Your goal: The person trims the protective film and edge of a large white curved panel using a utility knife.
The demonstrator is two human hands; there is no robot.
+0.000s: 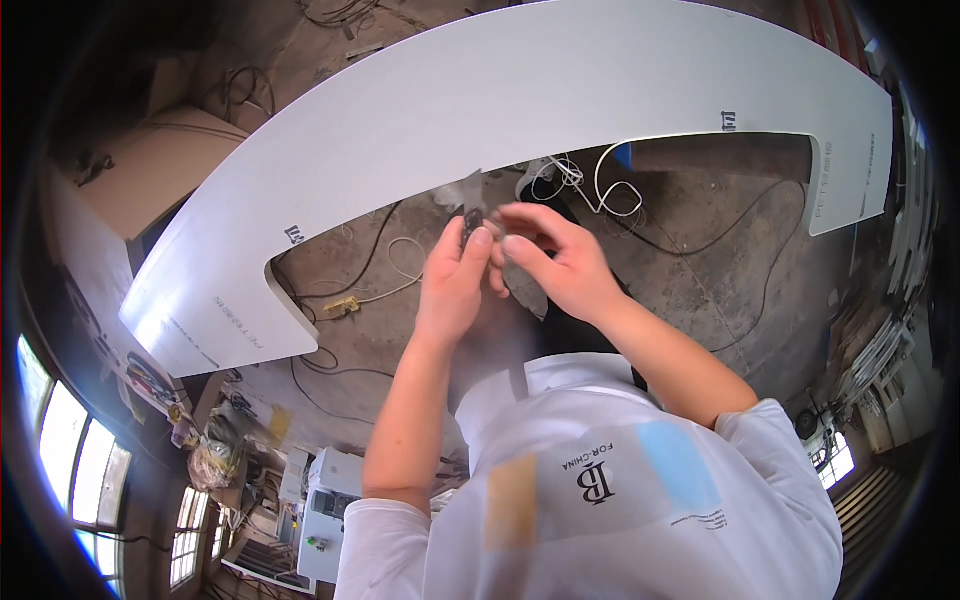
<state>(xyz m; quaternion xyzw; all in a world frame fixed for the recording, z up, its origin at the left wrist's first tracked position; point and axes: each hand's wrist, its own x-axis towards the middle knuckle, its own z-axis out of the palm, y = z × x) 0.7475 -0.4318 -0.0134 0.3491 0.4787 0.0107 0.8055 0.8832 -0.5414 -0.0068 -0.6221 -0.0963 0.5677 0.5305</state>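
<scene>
Close together in front of me, both hands are raised over the floor near the inner edge of a large white curved panel (560, 80). My left hand (455, 285) is closed on a small dark object (473, 222), gripped between thumb and fingers. A thin greyish piece (478, 188) sticks up just beyond it; whether the two are joined is unclear. My right hand (560, 260) has its fingers curled and its thumb bent in, the tips beside the left fingertips. Anything between the right fingers is blurred and too small to name.
White cables (600, 190) lie tangled past my right hand. A yellowish power strip (341, 307) rests on the floor (700, 280) at left, with dark cords around it. A brown board (150, 170) stands at far left, and a white machine (335, 510) is at lower left.
</scene>
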